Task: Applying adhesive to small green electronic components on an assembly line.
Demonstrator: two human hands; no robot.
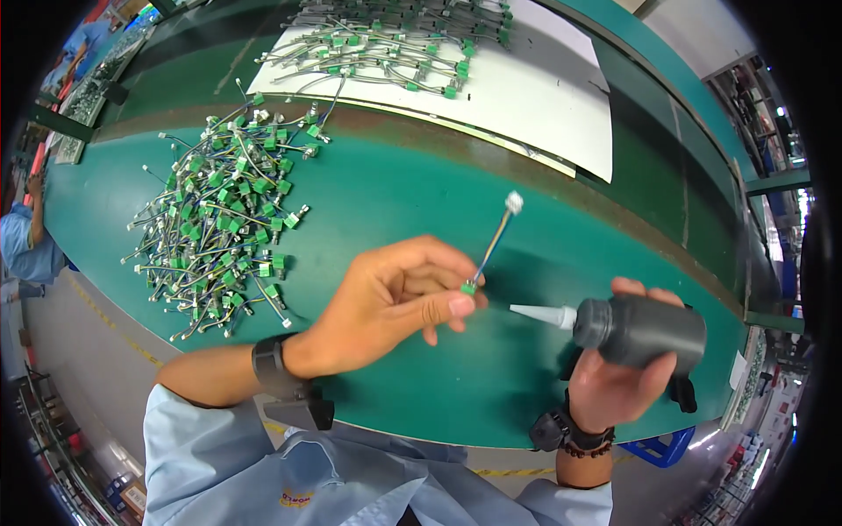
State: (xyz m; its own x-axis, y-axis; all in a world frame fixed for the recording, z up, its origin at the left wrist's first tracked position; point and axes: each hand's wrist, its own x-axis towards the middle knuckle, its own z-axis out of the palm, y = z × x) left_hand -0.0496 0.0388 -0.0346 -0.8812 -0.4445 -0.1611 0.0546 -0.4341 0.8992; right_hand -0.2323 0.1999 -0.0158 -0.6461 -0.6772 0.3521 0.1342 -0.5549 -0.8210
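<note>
Between the thumb and fingers of my left hand [399, 294] is a short wire harness [495, 245]. Its green connector block sits at my fingertips, and its wires rise to a white plug at the far end. My right hand [614, 377] is wrapped round a black squeeze bottle [645, 329], tilted on its side. The bottle's pale tapered nozzle [542, 314] points left toward the green connector, with a gap between them. Left of my left hand lies a large heap of similar wire harnesses [219, 219] with green connectors.
The green worktop [377, 193] spans the middle. Beyond it, a white board [535, 96] carries rows of more harnesses [386, 53] on a darker strip. A blue stool [658, 447] shows under the bench at lower right. Another person's blue sleeve [26, 241] appears at far left.
</note>
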